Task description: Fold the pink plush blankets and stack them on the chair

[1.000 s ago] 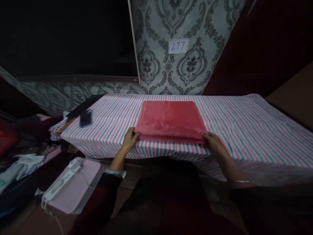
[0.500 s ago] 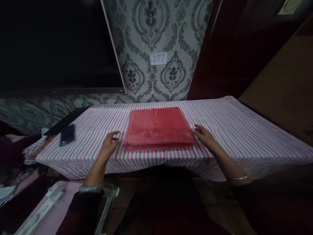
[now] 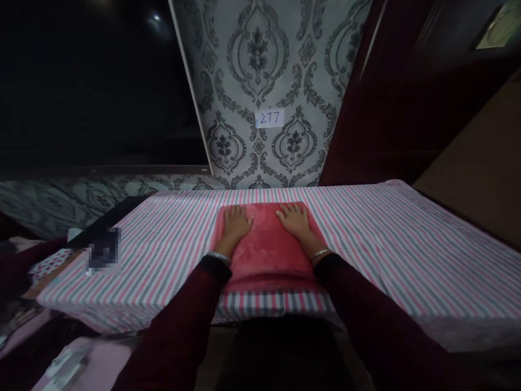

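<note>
Left hand [image 3: 235,221]: flat, palm down on the far left part of the towel [image 3: 266,251], fingers spread and released, gripping nothing.
Right hand [image 3: 294,219]: flat on the towel's far right part, fingers likewise spread, nothing held.
Towel: red, folded, mid-frame on the striped cloth [image 3: 391,239], its near edge close to the bench's front edge.
Bench: cloth covers it entirely.
Label [image 3: 269,118]: "277", on the patterned wall, upper centre.
Containers: none discernible.
</note>
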The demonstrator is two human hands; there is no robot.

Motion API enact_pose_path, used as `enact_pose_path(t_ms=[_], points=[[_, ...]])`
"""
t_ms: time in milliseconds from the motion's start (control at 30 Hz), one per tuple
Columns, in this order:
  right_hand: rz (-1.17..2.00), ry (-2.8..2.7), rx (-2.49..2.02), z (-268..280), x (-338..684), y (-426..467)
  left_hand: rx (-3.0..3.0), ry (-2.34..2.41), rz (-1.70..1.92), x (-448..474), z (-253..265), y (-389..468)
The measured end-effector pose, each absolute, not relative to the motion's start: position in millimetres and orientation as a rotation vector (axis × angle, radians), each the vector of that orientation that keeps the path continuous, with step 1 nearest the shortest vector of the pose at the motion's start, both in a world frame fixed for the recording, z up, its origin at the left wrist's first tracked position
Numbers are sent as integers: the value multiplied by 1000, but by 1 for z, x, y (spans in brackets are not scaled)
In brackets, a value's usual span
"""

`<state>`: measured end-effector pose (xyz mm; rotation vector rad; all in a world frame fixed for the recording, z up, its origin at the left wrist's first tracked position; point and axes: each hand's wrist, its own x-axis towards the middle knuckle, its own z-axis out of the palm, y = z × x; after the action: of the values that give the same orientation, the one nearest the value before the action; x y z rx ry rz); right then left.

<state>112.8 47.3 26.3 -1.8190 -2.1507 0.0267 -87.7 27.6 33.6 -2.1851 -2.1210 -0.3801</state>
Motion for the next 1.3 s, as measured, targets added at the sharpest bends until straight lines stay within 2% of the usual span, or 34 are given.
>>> enact_pose_path(t_ms=[100, 233, 433, 633, 967, 1100, 1200, 1300], points=[[-33, -2119, -1802, -8, 120, 49, -2147, -2090, -439, -95, 4, 25], [-32, -2093, -1789, -22, 124, 55, -2174, -2134, -493, -99, -4, 29], [-21, -2079, -1749, -20, 126, 53, -2083, -2113, -646, -99, 6, 23], [-1, -2079, -1758, -16, 126, 49, -2091, -2150, -563, -110, 6, 26], [20, -2067, -1739, -22, 128, 52, -2199, -2163, -630, -130, -1, 34], [52, -2089, -1751, -14, 127, 54, -2201, -2219, -595, -126, 13, 34], [204, -2138, -1809, 3, 131, 48, -2205, -2303, -556, -121, 33, 22], [221, -2136, -1772, 15, 139, 21, -2219, -2193, -602, -116, 44, -11]])
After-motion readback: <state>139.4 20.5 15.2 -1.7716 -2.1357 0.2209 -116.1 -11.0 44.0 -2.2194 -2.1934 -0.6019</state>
